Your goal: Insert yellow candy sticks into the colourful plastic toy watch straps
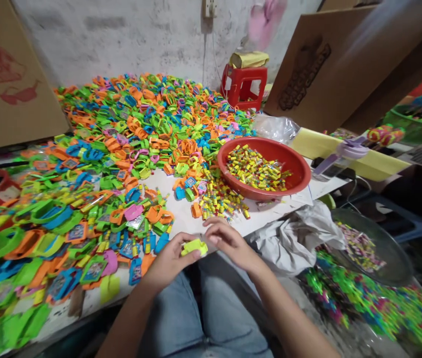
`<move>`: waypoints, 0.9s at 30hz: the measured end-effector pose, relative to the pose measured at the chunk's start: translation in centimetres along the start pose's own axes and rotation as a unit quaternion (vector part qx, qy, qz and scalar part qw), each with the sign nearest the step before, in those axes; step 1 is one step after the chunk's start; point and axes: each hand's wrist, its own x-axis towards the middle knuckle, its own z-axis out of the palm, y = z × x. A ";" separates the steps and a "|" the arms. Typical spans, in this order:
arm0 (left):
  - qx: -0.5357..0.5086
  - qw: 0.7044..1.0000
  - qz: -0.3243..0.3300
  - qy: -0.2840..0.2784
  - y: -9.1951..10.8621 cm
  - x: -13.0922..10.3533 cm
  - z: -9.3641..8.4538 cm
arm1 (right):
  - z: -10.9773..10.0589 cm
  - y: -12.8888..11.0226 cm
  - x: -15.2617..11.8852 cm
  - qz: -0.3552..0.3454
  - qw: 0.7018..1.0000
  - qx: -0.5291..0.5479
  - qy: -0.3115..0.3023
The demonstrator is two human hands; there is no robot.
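Above my lap, at the table's front edge, my left hand (173, 261) is closed around a yellow-green plastic toy watch (195, 246), thumb along its near side. My right hand (231, 243) is at the watch's right end, its fingers bent inward; whatever they pinch is too small or hidden to make out. Just beyond my hands lies a loose heap of small yellow-wrapped candy tubes (220, 199). To the left, many similar toy watches (136, 214) in orange, green, blue and pink are spread on the white table (184, 223).
A red basin (300, 174) of candy tubes stands on the table. Beyond are a red stool (246, 82) and cardboard boxes (319, 64). At right are a crumpled white bag (289, 238), a dark bowl (393, 253) and bright green packed goods (375, 298). A big watch pile (158, 109) reaches the wall.
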 end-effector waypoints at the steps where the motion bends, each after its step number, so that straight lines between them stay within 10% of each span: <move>1: -0.027 0.999 -0.007 0.027 -0.1 -0.1 0.2 | -0.3 1.0 0.1 0.025 0.997 -0.056 0.041; 6: -0.067 0.991 0.004 0.119 -0.6 -0.6 0.6 | -0.8 5.5 0.5 0.164 0.874 -0.447 0.094; 11: -0.046 0.985 0.061 0.157 -0.8 -1.2 0.7 | -0.6 6.7 0.4 0.196 0.835 -0.506 0.092; 14: -0.007 0.980 0.095 0.174 -0.5 -1.7 0.9 | -0.7 6.4 0.4 0.185 0.859 -0.466 0.103; 19: 0.083 0.968 0.133 0.195 0.3 -2.5 0.9 | 0.2 2.6 -0.5 0.052 0.984 -0.134 0.107; 27: 0.204 0.935 0.192 0.218 0.9 -3.0 1.5 | 2.1 -3.8 -1.7 -0.014 0.994 -0.085 0.066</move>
